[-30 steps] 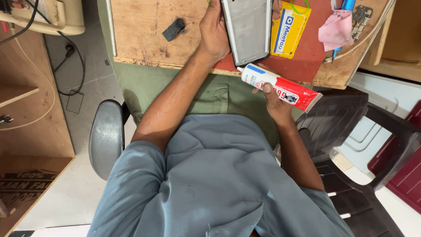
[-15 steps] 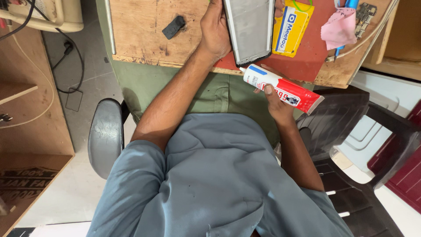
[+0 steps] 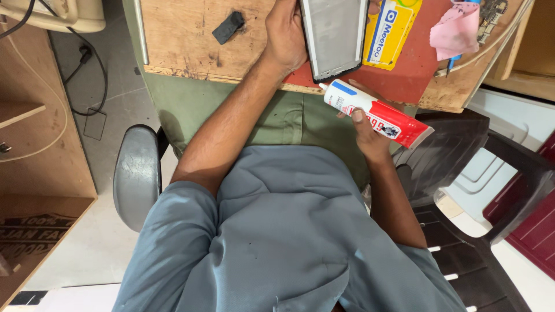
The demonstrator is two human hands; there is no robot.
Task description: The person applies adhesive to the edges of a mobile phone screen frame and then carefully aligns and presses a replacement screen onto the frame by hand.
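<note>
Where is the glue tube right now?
In the head view the red and white glue tube is in the right hand, just below the table edge, its nozzle pointing toward the flat grey panel.

Wooden desk (image 3: pixel 179 40), dark plastic chair (image 3: pixel 462 173)

I see a wooden bench (image 3: pixel 185 40) w/ a red mat (image 3: pixel 416 69) on its right part. Small black block (image 3: pixel 228 27) lies on bare wood, left of mat. Yellow pack (image 3: pixel 388 34) and pink cloth (image 3: pixel 457 32) lie on mat, apart. Grey stool seat (image 3: pixel 136 173) below bench; dark plastic chair (image 3: pixel 462 156) at right; black cable (image 3: pixel 81 63) on floor, left.
</note>
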